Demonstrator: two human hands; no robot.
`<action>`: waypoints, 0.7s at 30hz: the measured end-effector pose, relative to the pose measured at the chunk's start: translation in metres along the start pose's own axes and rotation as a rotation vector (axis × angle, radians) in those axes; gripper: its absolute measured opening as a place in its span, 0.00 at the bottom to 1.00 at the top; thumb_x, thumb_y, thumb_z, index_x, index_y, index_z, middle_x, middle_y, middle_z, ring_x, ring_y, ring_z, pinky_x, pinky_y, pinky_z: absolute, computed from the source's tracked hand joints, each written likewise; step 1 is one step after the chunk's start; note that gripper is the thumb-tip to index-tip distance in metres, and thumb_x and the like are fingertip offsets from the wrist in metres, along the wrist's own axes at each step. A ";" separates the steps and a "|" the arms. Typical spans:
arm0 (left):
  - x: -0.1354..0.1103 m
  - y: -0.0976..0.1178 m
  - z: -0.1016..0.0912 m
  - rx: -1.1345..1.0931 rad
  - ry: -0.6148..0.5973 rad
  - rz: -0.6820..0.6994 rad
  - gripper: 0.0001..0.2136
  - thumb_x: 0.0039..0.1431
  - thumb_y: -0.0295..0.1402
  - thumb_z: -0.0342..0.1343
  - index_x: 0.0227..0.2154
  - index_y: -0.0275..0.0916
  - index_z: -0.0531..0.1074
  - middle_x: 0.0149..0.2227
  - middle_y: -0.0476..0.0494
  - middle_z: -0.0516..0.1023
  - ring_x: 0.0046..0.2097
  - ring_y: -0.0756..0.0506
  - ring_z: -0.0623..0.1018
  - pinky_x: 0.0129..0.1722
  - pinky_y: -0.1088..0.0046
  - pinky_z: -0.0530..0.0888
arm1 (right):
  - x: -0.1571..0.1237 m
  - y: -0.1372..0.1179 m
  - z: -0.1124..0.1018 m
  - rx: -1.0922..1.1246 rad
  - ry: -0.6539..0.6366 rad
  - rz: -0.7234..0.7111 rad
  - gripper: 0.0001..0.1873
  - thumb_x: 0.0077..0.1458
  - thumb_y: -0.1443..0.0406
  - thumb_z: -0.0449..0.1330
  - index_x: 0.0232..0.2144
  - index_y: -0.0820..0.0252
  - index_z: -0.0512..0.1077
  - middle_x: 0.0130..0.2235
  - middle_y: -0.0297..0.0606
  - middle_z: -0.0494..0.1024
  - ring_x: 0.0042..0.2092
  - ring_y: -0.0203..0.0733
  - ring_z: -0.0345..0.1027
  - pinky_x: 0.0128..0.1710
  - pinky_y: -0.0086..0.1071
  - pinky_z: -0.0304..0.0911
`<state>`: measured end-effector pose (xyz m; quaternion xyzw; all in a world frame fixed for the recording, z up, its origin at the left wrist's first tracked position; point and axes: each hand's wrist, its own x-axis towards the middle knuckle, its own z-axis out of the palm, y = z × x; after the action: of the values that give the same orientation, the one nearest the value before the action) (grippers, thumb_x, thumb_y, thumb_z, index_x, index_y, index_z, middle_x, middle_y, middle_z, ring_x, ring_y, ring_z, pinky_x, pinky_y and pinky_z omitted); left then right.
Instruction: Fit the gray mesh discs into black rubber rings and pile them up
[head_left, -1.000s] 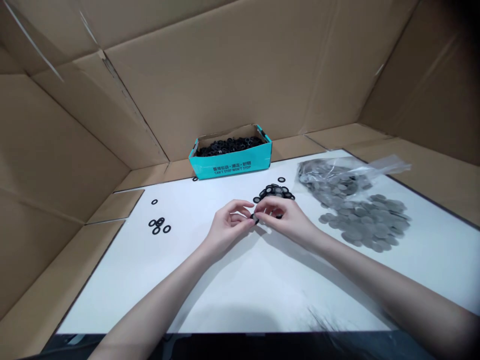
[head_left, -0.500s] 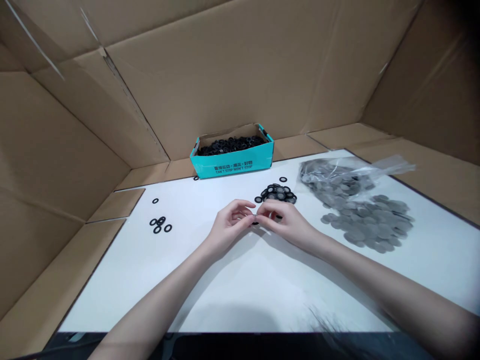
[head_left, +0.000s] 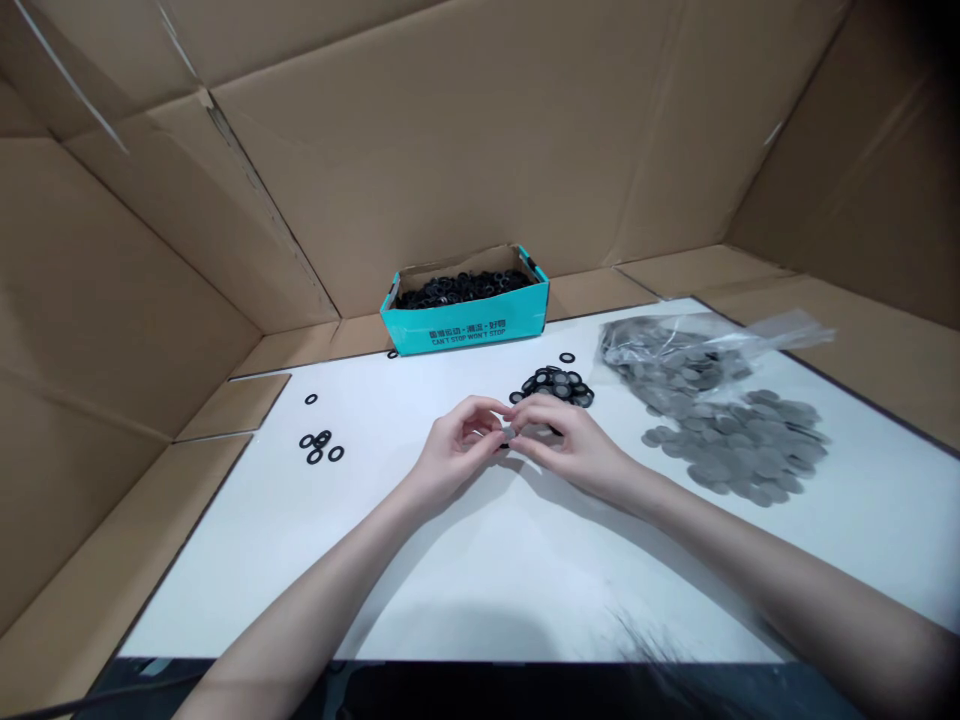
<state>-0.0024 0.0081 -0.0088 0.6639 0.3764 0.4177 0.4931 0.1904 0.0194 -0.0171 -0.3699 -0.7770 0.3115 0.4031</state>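
Note:
My left hand (head_left: 459, 442) and my right hand (head_left: 564, 438) meet fingertip to fingertip over the middle of the white table. Both are closed in a pinch. Between the thumbs a small grey disc (head_left: 508, 433) shows, tilted up, with the dark edge of a black rubber ring (head_left: 504, 446) just below it. Fingers cover most of the ring. Right behind my hands lies a heap of black rings with grey centres (head_left: 555, 383), partly hidden by the right hand.
A turquoise box (head_left: 465, 325) full of black rings stands at the back. Several loose black rings (head_left: 315, 456) lie at the left. On the right, a pile of grey discs (head_left: 750, 450) spreads before a clear plastic bag (head_left: 675, 350) holding more. Cardboard walls (head_left: 465, 150) surround the table.
The grey disc between my fingertips has tilted, and more of its face shows now. My hands have barely shifted; the piles and the box stay put.

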 end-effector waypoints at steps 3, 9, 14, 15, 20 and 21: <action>0.001 -0.001 -0.002 0.050 0.013 0.019 0.11 0.61 0.37 0.59 0.44 0.38 0.72 0.36 0.45 0.73 0.38 0.50 0.74 0.38 0.76 0.73 | -0.001 0.001 -0.001 0.013 0.001 0.042 0.07 0.57 0.62 0.60 0.30 0.56 0.76 0.47 0.45 0.77 0.50 0.49 0.71 0.47 0.43 0.67; 0.001 0.001 -0.003 0.111 0.019 0.054 0.10 0.60 0.34 0.58 0.43 0.38 0.72 0.37 0.44 0.74 0.38 0.50 0.75 0.39 0.76 0.72 | 0.000 0.001 -0.001 0.112 -0.026 0.130 0.12 0.59 0.58 0.58 0.29 0.57 0.77 0.49 0.47 0.76 0.52 0.50 0.69 0.42 0.38 0.70; -0.001 0.003 -0.001 0.128 0.016 0.051 0.09 0.61 0.35 0.58 0.41 0.38 0.73 0.37 0.44 0.75 0.38 0.49 0.75 0.39 0.75 0.72 | 0.002 0.004 0.000 0.168 -0.030 0.147 0.13 0.58 0.57 0.58 0.29 0.59 0.76 0.44 0.45 0.77 0.48 0.46 0.72 0.46 0.39 0.68; -0.001 0.003 0.000 0.124 0.017 0.044 0.09 0.61 0.35 0.59 0.41 0.38 0.73 0.38 0.44 0.76 0.38 0.49 0.75 0.39 0.75 0.72 | 0.002 0.004 -0.001 0.171 -0.033 0.144 0.13 0.58 0.57 0.59 0.29 0.59 0.76 0.44 0.45 0.77 0.47 0.46 0.72 0.46 0.39 0.68; -0.002 0.002 0.000 0.114 0.015 0.028 0.10 0.60 0.37 0.60 0.42 0.38 0.73 0.39 0.43 0.76 0.39 0.48 0.76 0.38 0.75 0.73 | 0.001 0.002 -0.001 0.137 -0.032 0.147 0.11 0.57 0.58 0.59 0.28 0.58 0.76 0.44 0.45 0.77 0.48 0.47 0.71 0.44 0.38 0.68; -0.002 0.003 0.000 0.121 0.020 0.028 0.11 0.60 0.38 0.60 0.41 0.38 0.73 0.39 0.43 0.76 0.40 0.48 0.76 0.38 0.75 0.73 | 0.000 0.001 -0.001 0.126 -0.029 0.146 0.11 0.57 0.59 0.59 0.28 0.58 0.76 0.45 0.45 0.77 0.48 0.47 0.71 0.43 0.37 0.68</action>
<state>-0.0026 0.0058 -0.0067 0.6936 0.3965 0.4075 0.4423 0.1917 0.0204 -0.0171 -0.3949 -0.7325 0.3937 0.3905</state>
